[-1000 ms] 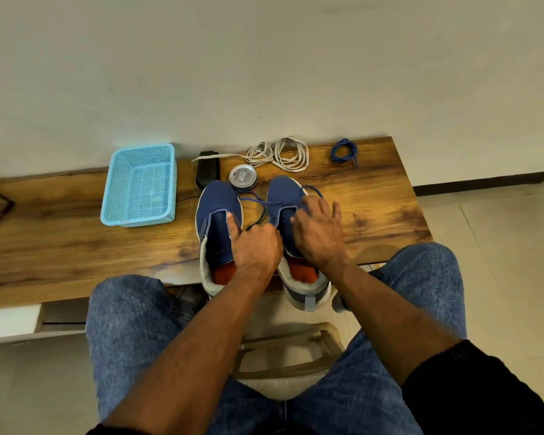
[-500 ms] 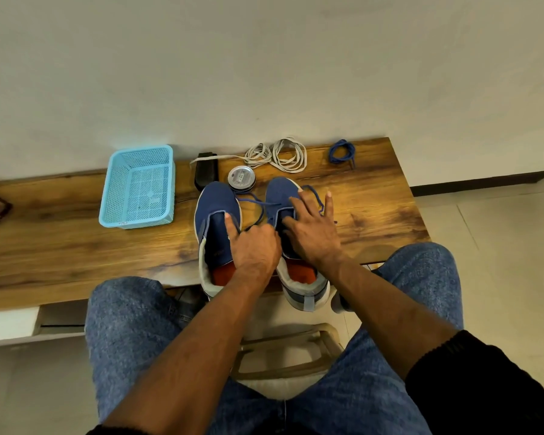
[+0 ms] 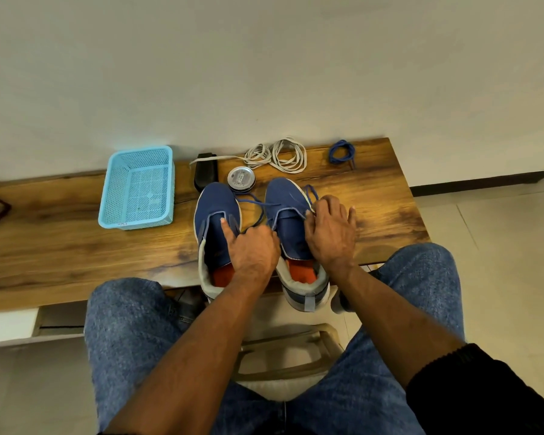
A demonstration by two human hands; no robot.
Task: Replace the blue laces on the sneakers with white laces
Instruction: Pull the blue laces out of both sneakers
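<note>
Two blue sneakers stand side by side at the bench's front edge, toes away from me. The left sneaker (image 3: pixel 215 211) has no lace. The right sneaker (image 3: pixel 285 208) still carries a blue lace (image 3: pixel 253 204), its loose ends trailing left between the shoes and right past the toe. My left hand (image 3: pixel 253 249) lies between the shoes, its index finger on the left sneaker's tongue and its other fingers curled at the lace. My right hand (image 3: pixel 330 233) pinches the lace at the right sneaker's outer side. White laces (image 3: pixel 277 155) lie coiled at the back. A removed blue lace (image 3: pixel 341 152) lies farther right.
A light blue mesh basket (image 3: pixel 137 188) sits left of the shoes on the wooden bench (image 3: pixel 60 246). A round tin (image 3: pixel 241 180) and a black object (image 3: pixel 206 175) stand just behind the left sneaker. My knees flank a stool below the bench edge.
My right hand slid from the top of the right sneaker out to its right side and curled its fingers onto the lace. My left hand stayed put.
</note>
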